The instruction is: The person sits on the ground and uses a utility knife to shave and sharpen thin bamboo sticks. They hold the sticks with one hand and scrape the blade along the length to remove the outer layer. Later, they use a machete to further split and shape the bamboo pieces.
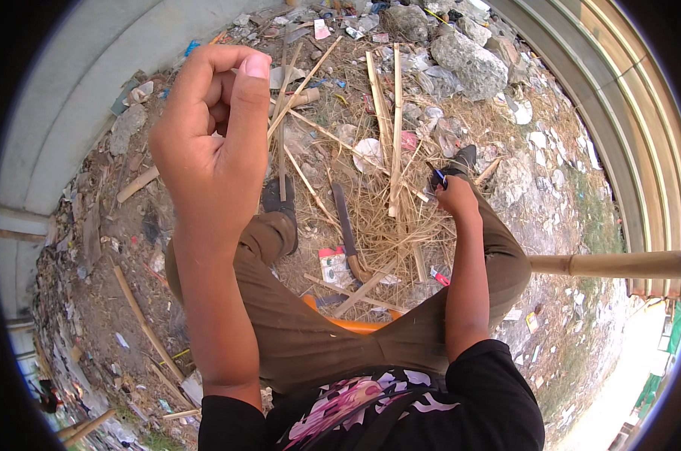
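left hand (214, 150) curls, right hand (459, 197) holds blue object (439, 177).

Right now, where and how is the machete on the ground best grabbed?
Probably by its brown handle, coming from the person's side: the machete lies with that end toward the person and the long blade pointing away. A wood strip runs close to the handle's end, so grip slightly forward.
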The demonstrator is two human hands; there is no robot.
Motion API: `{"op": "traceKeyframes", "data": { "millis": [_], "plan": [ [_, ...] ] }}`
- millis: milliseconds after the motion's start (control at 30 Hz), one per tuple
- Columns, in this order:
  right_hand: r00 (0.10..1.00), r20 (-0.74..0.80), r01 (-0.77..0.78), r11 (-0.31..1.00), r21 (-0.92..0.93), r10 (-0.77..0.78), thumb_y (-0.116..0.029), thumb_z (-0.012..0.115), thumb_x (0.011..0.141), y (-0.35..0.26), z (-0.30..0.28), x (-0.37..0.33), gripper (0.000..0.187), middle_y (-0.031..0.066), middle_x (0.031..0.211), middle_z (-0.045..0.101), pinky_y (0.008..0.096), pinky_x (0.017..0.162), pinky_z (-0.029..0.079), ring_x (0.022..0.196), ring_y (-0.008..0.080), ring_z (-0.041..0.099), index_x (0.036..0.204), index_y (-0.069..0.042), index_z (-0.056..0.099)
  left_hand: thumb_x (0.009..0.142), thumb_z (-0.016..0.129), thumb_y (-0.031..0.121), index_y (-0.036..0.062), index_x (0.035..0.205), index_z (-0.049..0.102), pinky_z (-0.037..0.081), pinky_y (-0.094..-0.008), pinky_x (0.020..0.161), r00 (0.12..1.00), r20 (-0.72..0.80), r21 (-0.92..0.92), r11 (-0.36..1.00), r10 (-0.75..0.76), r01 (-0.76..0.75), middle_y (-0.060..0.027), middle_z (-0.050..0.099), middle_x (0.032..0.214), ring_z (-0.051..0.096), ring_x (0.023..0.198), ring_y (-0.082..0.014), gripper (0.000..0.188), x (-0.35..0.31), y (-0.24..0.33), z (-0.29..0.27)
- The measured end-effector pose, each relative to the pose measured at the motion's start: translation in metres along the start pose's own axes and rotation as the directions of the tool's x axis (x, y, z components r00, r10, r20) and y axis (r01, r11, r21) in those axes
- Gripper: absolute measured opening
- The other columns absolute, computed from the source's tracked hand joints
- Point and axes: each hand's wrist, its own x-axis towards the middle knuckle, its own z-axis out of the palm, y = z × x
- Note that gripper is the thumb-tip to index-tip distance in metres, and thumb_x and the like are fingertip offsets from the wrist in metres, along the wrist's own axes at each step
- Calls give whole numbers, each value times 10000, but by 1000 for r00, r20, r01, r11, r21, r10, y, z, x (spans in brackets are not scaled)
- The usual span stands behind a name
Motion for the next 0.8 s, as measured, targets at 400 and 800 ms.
{"op": "traceKeyframes", "data": {
  "millis": [400, 800],
  "plan": [
    [416, 844, 720, 689, -78, -339, -294, 879, 645, -65, 148, -107, 483, 106, 1008, 736, 455, 837, 545, 1019, 316, 694, 1094, -173, 749, 994, 634, 129, 21, 924, 643, 284, -182, 474, 1000, -6, 46, 999, 14, -14, 71, 513, 631, 393, 549, 26, 130, -1, -1, 0],
    [452, 604, 856, 509, -87, -657, -187, 721, 811, -92, 90, -104, 170, 114, 918, 732, 436, 704, 571, 866, 306, 727, 928, -64, 734, 995, 627, 128, 13, 959, 651, 269, -175, 502, 974, -224, -77, 997, -16, -1, 68, 509, 658, 367, 583, 23, 123, 5, 3, -19]
  ]
}}
